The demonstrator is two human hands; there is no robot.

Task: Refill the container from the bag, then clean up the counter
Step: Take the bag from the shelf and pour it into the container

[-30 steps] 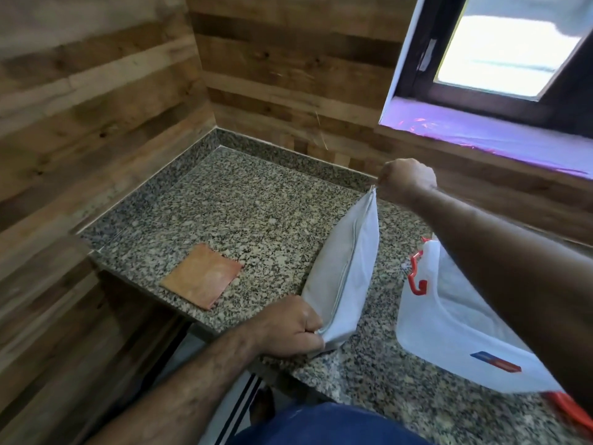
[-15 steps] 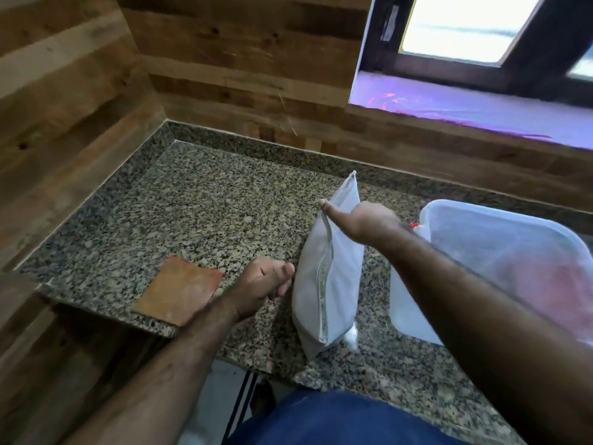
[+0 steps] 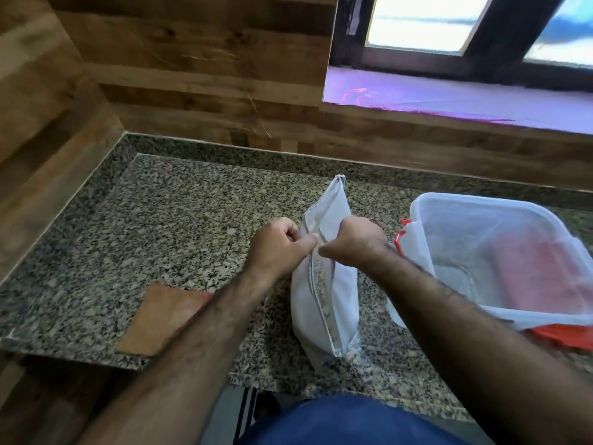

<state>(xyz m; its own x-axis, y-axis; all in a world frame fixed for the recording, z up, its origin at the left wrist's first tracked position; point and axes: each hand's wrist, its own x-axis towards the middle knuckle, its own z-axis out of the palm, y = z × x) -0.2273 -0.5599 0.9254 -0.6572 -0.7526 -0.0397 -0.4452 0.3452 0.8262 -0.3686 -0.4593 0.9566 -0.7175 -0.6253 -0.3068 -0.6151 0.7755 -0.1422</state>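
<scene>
Both hands pinch the top seam of the white bag [image 3: 324,303], left hand [image 3: 276,248] on the left lip, right hand [image 3: 349,242] on the right lip, thumbs almost touching, each clamped on a side of the zip strip as if prying it open. Bag stands upright near the worktop [image 3: 160,226] front edge, roughly mid-width; pale grainy contents show through the parted mouth on the near side. Container [image 3: 487,252], translucent with red clips, sits just right of the bag, lid off, tilted or leaning, looks mostly empty. Orange-brown cloth [image 3: 160,319] lies flat at the front edge, left of the bag, partly under the left forearm.

Risks, judged: bag is close to the front edge and only held at the top, so a hard tug could tip it or burst the seal and spill grains off the worktop onto the floor. Some loose bits already seem to lie at the bag's near bottom corner. Container's tilt could make pouring messy.

No readable brand, label or writing on bag or container here.
</scene>
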